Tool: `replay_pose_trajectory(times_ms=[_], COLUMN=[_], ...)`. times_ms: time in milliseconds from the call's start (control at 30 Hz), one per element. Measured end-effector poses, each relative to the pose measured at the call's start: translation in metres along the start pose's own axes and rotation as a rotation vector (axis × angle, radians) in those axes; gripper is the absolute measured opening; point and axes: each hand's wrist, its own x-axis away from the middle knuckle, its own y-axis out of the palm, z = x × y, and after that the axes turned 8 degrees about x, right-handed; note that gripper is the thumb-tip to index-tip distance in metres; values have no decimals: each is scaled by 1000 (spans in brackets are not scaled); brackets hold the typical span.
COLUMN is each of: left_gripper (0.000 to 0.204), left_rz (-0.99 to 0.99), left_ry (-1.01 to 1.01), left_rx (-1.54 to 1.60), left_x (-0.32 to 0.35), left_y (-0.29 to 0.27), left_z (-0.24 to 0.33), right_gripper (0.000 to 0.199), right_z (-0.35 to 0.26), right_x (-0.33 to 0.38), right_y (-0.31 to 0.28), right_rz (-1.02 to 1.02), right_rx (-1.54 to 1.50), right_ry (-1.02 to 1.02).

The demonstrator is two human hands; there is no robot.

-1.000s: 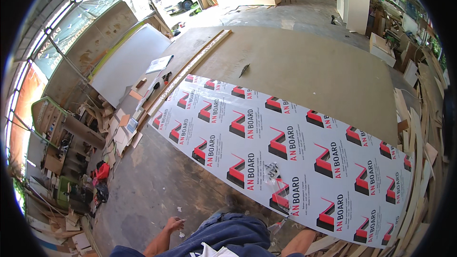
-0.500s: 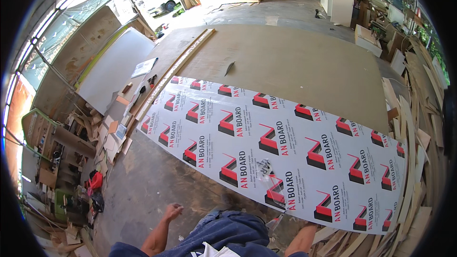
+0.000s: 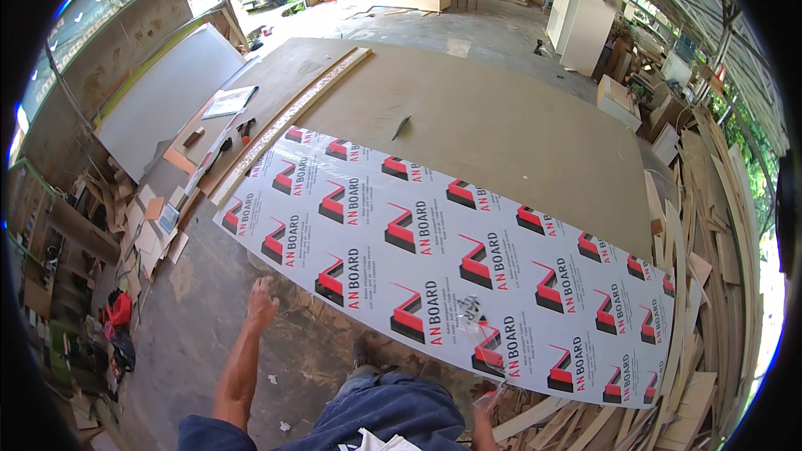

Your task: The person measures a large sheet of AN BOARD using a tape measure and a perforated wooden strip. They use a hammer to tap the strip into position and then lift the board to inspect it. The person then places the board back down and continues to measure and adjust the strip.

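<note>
A long panel (image 3: 451,276) with grey-white film and repeated red and black printing lies across a large brown sheet (image 3: 518,134), its near edge towards me. My left hand (image 3: 262,301) is over the floor just short of the panel's near left edge, touching nothing, its fingers loosely stretched forward. At the near edge, right of my body, is my right hand (image 3: 483,390), shaded and partly hidden. Beside it hangs a bit of clear plastic with red on it (image 3: 487,402); whether the fingers grip it is unclear. A crumpled clear piece (image 3: 470,311) lies on the panel.
A long narrow strip (image 3: 292,121) runs along the left of the sheet. Beyond it lie a red-and-black tool (image 3: 246,130) and papers (image 3: 229,102). A dark leaf-like piece (image 3: 401,127) rests on the brown sheet. Wood offcuts (image 3: 702,225) pile up at right.
My left hand has moved forward and left towards the panel's edge, its fingers less curled. My right hand now shows at the near edge. The whole view has shifted slightly.
</note>
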Motion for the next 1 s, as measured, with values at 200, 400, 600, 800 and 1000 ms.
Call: replay_pose_trajectory(times_ms=[200, 400, 600, 800, 1000], left_gripper=[82, 114, 138, 148, 148], left_rz=[-183, -524, -663, -710, -751], left_ry=[205, 335, 447, 407, 417], left_rx=[-163, -495, -604, -606, -656], left_x=[-85, -155, -196, -214, -221], left_y=[-43, -55, -50, -56, -57], left_z=[-26, -62, -78, -77, -70], right_gripper=[19, 21, 20, 18, 38], right_z=[-80, -165, -214, -232, -193], right_x=[24, 35, 41, 25, -1], right_y=[43, 93, 108, 100, 71], right_rz=[129, 459, 679, 662, 759], right_rx=[-14, -124, -288, -315, -185], right_ry=[297, 329, 321, 429, 475])
